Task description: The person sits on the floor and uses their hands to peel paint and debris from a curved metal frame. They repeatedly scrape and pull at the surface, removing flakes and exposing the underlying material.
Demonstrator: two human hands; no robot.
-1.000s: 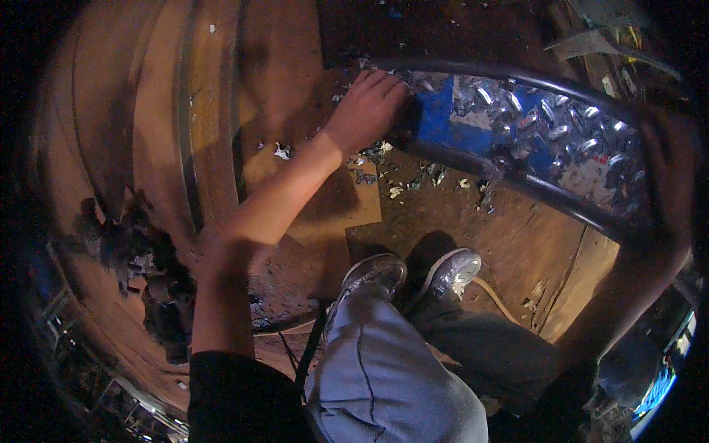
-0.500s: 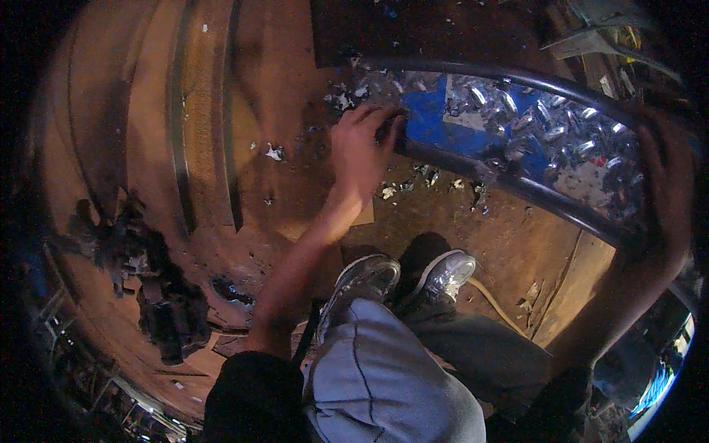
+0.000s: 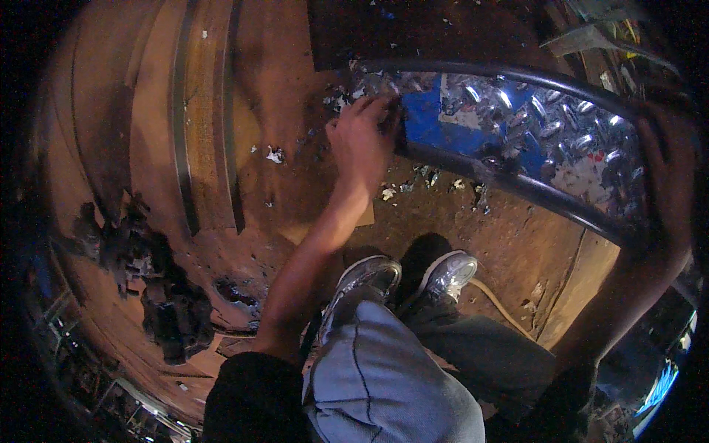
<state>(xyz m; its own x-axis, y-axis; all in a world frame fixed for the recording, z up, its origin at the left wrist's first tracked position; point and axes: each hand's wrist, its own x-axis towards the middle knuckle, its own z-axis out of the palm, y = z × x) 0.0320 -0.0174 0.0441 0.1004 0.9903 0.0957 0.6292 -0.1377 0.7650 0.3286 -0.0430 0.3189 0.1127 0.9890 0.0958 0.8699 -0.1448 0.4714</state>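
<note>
A long diamond-tread metal panel (image 3: 565, 122), framed by dark rounded tubes, lies across the upper right. Worn blue film (image 3: 427, 122) and whitish patches cling to its tread. At the panel's left end is my left hand (image 3: 360, 144), its fingers bent and pressed together over the surface beside the blue film. Shadow hides the fingertips and anything they pinch. My right hand (image 3: 668, 170) wraps round the panel's right end, dimly lit, its thumb side hard to make out.
Torn pale scraps (image 3: 275, 155) litter the brown floor sheet around the panel. Long metal strips (image 3: 203, 118) lie at the left. A dark, lumpy machine part (image 3: 173, 310) sits lower left. My shoes (image 3: 449, 275) are just below the panel, near a thin hose (image 3: 502, 314).
My left hand has shifted slightly up and its fingers have curled differently over the panel's left end. The right hand and the panel stay almost where they were.
</note>
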